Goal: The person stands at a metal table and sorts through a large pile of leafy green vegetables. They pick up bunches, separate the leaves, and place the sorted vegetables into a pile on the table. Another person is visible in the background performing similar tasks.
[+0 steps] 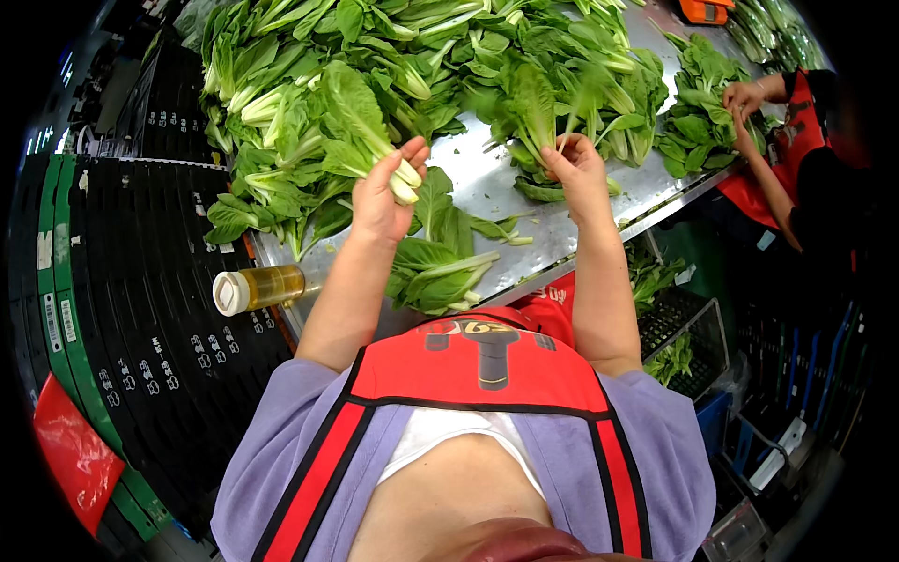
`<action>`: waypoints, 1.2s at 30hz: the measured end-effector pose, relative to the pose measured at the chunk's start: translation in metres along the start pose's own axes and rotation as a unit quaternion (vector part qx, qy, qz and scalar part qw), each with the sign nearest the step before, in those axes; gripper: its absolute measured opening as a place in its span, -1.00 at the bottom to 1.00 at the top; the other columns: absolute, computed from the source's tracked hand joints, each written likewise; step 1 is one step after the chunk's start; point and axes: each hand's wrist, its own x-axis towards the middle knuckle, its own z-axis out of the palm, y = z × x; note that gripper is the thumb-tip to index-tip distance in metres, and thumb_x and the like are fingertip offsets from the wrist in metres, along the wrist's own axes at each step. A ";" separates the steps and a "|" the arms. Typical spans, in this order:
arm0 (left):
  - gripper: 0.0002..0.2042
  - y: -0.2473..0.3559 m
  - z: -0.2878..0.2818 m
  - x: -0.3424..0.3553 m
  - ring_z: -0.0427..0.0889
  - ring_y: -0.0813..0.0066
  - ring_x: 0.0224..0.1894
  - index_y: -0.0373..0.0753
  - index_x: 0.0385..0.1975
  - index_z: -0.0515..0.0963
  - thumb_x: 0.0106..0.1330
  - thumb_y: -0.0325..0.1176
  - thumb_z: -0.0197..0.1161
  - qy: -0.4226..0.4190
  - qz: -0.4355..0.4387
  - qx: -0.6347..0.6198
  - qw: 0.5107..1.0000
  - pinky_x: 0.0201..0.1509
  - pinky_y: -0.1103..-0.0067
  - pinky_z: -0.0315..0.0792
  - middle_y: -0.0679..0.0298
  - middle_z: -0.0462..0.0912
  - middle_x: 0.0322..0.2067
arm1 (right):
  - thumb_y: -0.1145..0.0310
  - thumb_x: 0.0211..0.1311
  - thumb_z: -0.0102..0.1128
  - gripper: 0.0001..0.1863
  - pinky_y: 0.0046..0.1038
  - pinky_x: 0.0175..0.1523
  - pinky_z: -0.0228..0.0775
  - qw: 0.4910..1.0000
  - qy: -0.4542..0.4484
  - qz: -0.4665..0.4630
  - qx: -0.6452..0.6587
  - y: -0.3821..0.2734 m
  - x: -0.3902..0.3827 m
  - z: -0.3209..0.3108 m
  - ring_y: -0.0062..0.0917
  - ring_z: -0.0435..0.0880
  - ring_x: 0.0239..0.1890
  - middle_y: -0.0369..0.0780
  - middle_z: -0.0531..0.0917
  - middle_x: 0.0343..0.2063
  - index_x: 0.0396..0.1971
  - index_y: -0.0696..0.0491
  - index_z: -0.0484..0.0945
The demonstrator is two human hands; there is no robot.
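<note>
1. Metal table (548, 234) is heaped with leafy greens (281, 112) beyond both hands
2. Green bunch (354, 108) is held by the left hand (382, 199), fingers half curled
3. Blurred leaf (585, 98) is pinched by the right hand (579, 178)

**A:** anyone spot any print in this one?
**B:** yep, the wearer's red apron (403, 375) has a dark, T-shaped graphic (492, 361) on the bib with pale lettering just past it, and white characters (552, 295) lower down on the red cloth.
**A:** and the left side?
**B:** black crates (140, 262) with rows of white symbols (201, 351), plus two narrow white labels (51, 321) on the green strips (63, 206). Fine print's too tiny, sorry.
</note>
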 end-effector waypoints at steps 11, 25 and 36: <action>-0.71 -0.052 0.028 -0.007 0.52 0.38 -0.15 -0.38 -0.11 0.40 0.17 -0.46 0.08 -0.072 -0.118 -0.034 0.990 -0.14 0.52 0.41 0.15 0.53 -0.16 | 0.35 0.15 0.16 -0.86 -0.73 -0.46 0.39 0.899 -0.118 0.179 0.382 -0.005 -0.038 0.055 -0.64 0.60 -0.46 -0.28 0.59 -0.41 -0.37 0.00 0.39; -0.74 -0.036 0.020 0.001 0.52 0.35 -0.12 -0.29 -0.07 0.37 0.24 -0.41 0.02 -0.021 -0.071 0.012 0.997 -0.06 0.48 0.40 0.12 0.53 -0.16 | 0.32 0.16 0.14 -0.82 -0.65 -0.34 0.34 0.997 -0.028 0.007 0.070 -0.005 -0.046 0.075 -0.71 0.48 -0.42 -0.33 0.56 -0.44 -0.38 0.14 0.50; -0.64 -0.026 0.026 -0.006 0.47 0.23 -0.01 -0.44 -0.01 0.29 0.21 -0.43 0.02 -0.086 -0.058 -0.031 0.994 0.13 0.41 0.28 0.04 0.48 -0.07 | 0.44 0.04 0.22 -0.82 -0.58 -0.32 0.36 0.994 -0.010 -0.042 0.103 -0.010 -0.034 0.093 -0.63 0.54 -0.42 -0.28 0.59 -0.47 -0.36 0.18 0.49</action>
